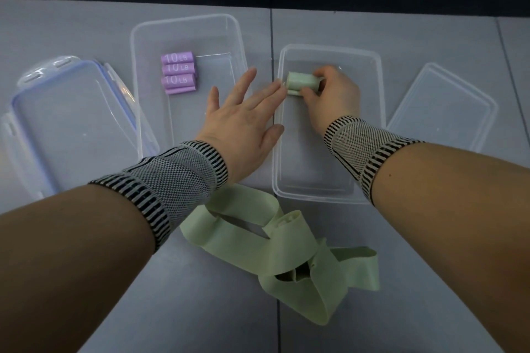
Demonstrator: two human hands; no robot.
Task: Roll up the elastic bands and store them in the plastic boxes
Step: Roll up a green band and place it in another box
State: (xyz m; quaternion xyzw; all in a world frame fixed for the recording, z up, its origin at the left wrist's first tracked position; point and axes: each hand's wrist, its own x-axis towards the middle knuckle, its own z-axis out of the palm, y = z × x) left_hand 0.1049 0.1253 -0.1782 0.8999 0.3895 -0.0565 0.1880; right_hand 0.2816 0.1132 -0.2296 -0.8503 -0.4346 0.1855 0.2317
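Right hand [329,97] has its grip curled round a rolled green band [301,82], setting it at the 12 o'clock end of the right box [370,71]. Left hand [243,114] is flat, fingers wide, tips touching the roll. Let go carelessly and I reckon it springs open. More loose green bands [275,252] wait at 6 o'clock on the surface [200,309]. Purple rolls [178,72] in the left box [149,37] read "10 LB".
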